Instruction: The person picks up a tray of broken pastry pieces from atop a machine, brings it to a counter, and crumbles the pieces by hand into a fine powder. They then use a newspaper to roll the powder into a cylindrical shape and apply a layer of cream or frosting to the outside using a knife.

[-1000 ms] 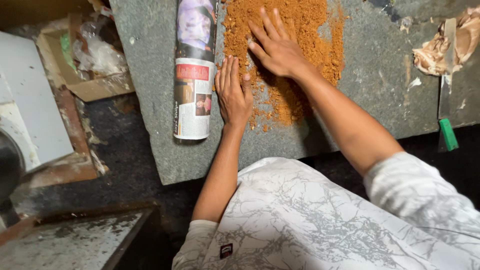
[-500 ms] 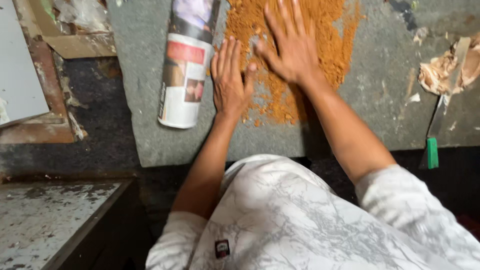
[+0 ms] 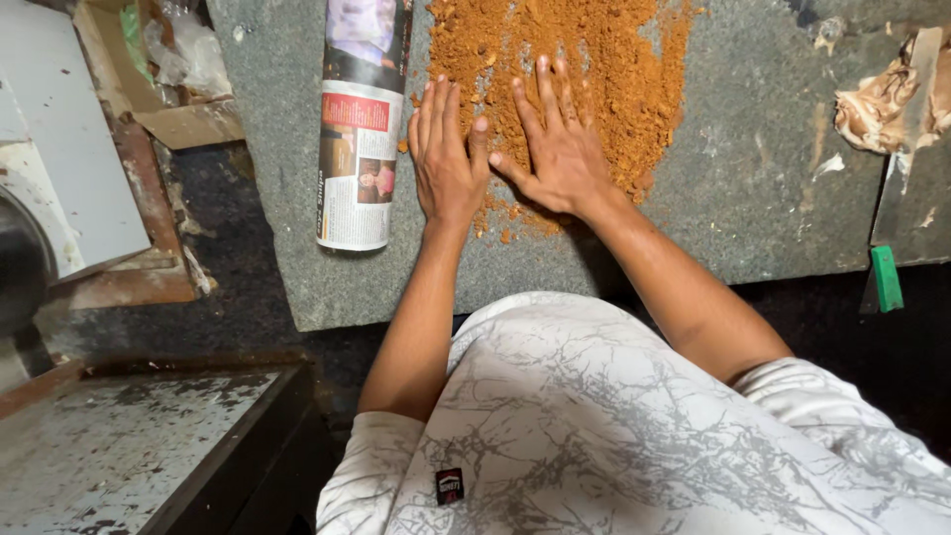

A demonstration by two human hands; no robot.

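Note:
A heap of orange-brown powder (image 3: 604, 59) lies spread on a grey stone slab (image 3: 753, 218). My left hand (image 3: 446, 159) rests flat, palm down, at the heap's near left edge, fingers together. My right hand (image 3: 560, 144) lies flat beside it on the powder, fingers spread apart. The two hands almost touch at the thumbs. Neither hand holds anything. A rolled newspaper (image 3: 359, 129) lies lengthwise on the slab just left of my left hand.
A scraper with a green handle (image 3: 885, 277) and a lump of beige putty (image 3: 877, 94) sit at the slab's right. Cardboard scraps (image 3: 168, 89) and a white panel (image 3: 69, 168) lie to the left. A stained metal surface (image 3: 109, 446) is at lower left.
Both hands have drawn back toward me across the powder and now lie side by side at its near edge. The view has shifted slightly.

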